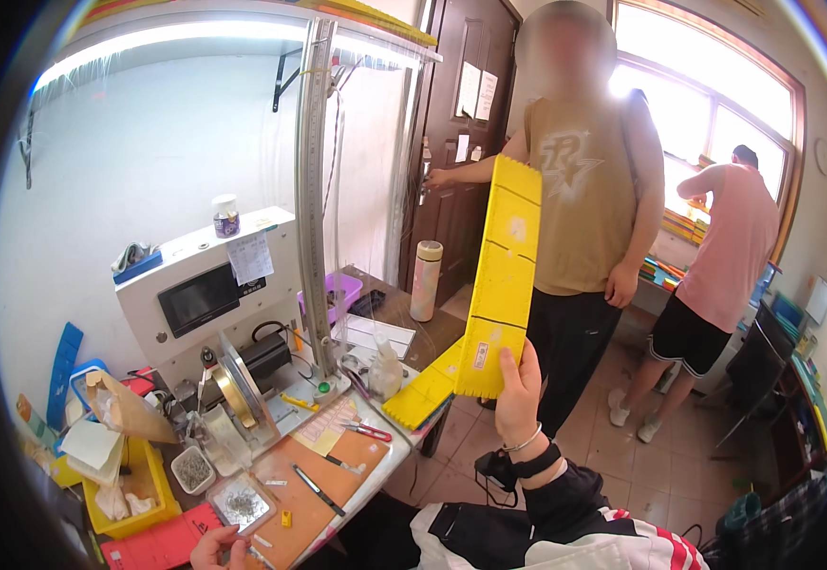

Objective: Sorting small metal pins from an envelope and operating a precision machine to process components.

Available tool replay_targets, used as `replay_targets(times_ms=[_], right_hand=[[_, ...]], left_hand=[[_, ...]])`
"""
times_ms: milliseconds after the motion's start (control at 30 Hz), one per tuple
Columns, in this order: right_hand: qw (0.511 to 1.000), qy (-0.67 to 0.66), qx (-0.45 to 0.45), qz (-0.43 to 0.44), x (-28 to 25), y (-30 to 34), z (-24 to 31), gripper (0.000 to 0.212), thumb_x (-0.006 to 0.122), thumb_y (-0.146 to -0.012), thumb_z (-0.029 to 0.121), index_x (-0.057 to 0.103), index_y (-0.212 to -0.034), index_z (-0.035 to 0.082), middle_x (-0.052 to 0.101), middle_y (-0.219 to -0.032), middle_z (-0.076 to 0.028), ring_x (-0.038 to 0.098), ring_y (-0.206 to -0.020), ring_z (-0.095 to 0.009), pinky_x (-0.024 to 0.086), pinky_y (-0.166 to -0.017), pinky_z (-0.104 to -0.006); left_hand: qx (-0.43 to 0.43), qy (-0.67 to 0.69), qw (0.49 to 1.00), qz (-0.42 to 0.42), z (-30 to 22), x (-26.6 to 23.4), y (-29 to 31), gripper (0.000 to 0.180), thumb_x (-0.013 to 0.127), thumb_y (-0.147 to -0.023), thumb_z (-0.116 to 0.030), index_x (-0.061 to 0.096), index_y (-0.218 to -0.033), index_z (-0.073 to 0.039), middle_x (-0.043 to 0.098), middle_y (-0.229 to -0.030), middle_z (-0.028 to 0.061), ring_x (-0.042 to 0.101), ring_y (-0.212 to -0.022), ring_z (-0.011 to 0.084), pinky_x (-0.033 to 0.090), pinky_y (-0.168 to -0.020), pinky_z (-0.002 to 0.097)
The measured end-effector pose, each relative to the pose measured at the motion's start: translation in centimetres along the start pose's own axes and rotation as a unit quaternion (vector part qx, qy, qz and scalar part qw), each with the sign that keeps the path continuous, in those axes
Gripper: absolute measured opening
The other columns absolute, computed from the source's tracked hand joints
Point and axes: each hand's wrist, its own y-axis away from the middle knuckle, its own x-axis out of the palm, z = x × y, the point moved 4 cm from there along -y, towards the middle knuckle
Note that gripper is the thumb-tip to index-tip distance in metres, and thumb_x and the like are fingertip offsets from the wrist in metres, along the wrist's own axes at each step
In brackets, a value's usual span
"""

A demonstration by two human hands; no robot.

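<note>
Nearly upright, the yellow board [502,275] is gripped at its lower end by the right hand [520,394], before a standing person [584,223]! Beside a small tray [263,516], the left hand [219,549] is seen half-curled; its hold cannot be told.

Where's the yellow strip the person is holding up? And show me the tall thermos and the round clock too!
Held yellow strip [501,282]: head view, middle of its flat face.
Tall thermos [425,288]: head view, its body below the lid.
Round clock [823,156]: head view, its face.
</note>
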Motion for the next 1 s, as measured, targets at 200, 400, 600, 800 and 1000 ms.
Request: replay_targets(times_ms=[200, 400, 600, 800, 1000], right_hand=[[0.996, -0.03, -0.071, 0.049, 4.0, 3.4, 1.3, 0.034, 0.046, -0.101, 0.004, 0.042, -0.134, -0.002, 0.057, -0.121, -0.007, 0.054, -0.107, -0.011, 0.042, -0.096, -0.026], [0.986, 0.028, -0.059, 0.15, 5.7, 5.7, 0.1, 0.041, 0.053, -0.098, 0.008, 0.042, -0.136, -0.002, 0.063, -0.117, -0.009, 0.059, -0.104, -0.013, 0.046, -0.09, -0.0267], [0.977, 0.108, -0.075, 0.166, 4.6, 5.8, -0.3, 0.042, 0.055, -0.098, 0.011, 0.043, -0.136, -0.002, 0.067, -0.111, -0.012, 0.064, -0.096, -0.016, 0.049, -0.084, -0.0281], [0.98, 0.111, -0.089, 0.142, 3.4, 5.6, -0.4, 0.044, 0.056, -0.097, 0.012, 0.043, -0.136, -0.002, 0.068, -0.112, -0.014, 0.066, -0.098, -0.018, 0.05, -0.085, -0.0283], [0.968, 0.162, -0.114, 0.154, 3.3, 5.4, 0.1, 0.045, 0.058, -0.097, 0.015, 0.043, -0.135, -0.003, 0.069, -0.109, -0.016, 0.068, -0.095, -0.021, 0.051, -0.081, -0.0288]], left_hand=[[-0.012, 0.039, 0.999, -0.01, -2.0, 0.7, -0.1, 0.019, 0.064, -0.094, -0.001, 0.064, -0.112, 0.006, 0.067, -0.094, 0.0086, 0.065, -0.086, 0.0145, 0.052, -0.076, 0.0258], [-0.024, 0.065, 0.997, 0.031, -3.0, 2.0, -0.3, 0.014, 0.065, -0.093, -0.002, 0.065, -0.105, 0.004, 0.068, -0.089, 0.0072, 0.066, -0.084, 0.0139, 0.05, -0.074, 0.0248], [-0.025, -0.004, 0.999, 0.039, -3.4, 2.2, -0.5, 0.011, 0.066, -0.092, -0.004, 0.066, -0.1, 0.004, 0.07, -0.086, 0.009, 0.066, -0.082, 0.0139, 0.051, -0.074, 0.0253], [-0.004, -0.036, 0.998, 0.055, -3.7, 2.6, -0.8, 0.014, 0.066, -0.092, -0.005, 0.068, -0.102, 0.004, 0.07, -0.087, 0.0088, 0.066, -0.082, 0.0146, 0.051, -0.074, 0.0265], [-0.001, -0.04, 0.996, 0.08, -4.2, 2.8, -0.8, 0.015, 0.065, -0.092, -0.004, 0.069, -0.104, 0.004, 0.07, -0.087, 0.0082, 0.065, -0.082, 0.0138, 0.05, -0.074, 0.0264]])
